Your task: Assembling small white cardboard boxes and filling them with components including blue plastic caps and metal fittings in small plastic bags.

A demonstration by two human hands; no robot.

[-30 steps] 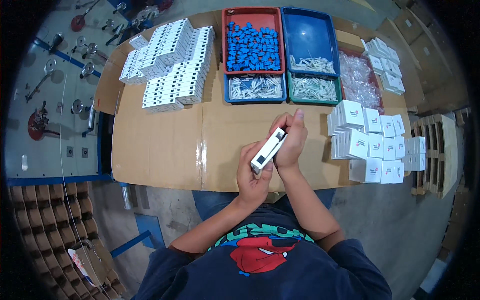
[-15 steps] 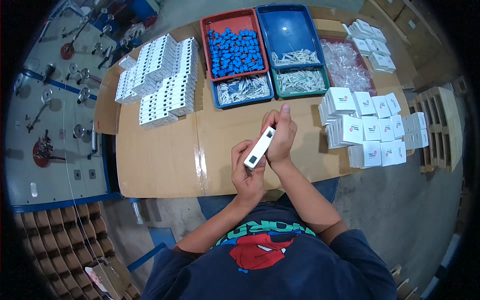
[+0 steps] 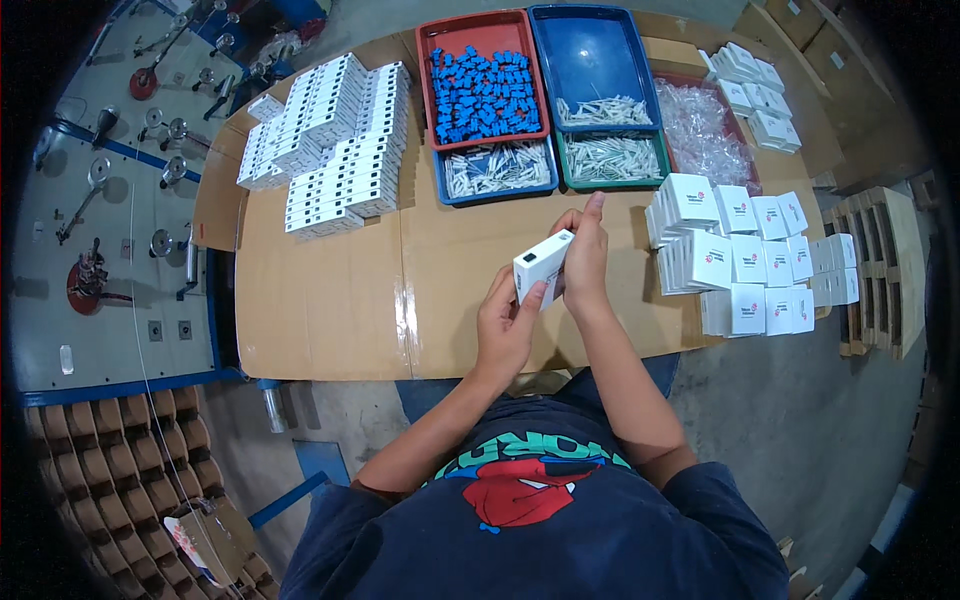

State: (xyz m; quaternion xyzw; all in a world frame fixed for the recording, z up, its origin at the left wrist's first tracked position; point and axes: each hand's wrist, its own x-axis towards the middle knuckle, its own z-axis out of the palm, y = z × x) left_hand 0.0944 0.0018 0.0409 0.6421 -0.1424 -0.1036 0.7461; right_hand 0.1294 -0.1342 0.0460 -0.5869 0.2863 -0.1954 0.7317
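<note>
Both hands meet above the near edge of the worktop [image 3: 320,320], which is covered in brown cardboard. The left hand [image 3: 505,325] grips the lower end of a small white box [image 3: 542,264], its fingers wrapped around it. The right hand [image 3: 585,262] closes on the box's upper right side, forefinger stretched out straight toward the trays. The box is tilted, clear of the worktop. To the right lies a cluster of closed white boxes [image 3: 745,260]. Further left, stacks of flat white cartons [image 3: 335,140] sit in rows. At the far edge stand a red tray [image 3: 425,85] of blue parts [image 3: 482,88], a blue tray [image 3: 595,45] and 2 smaller trays holding white pieces [image 3: 497,165].
</note>
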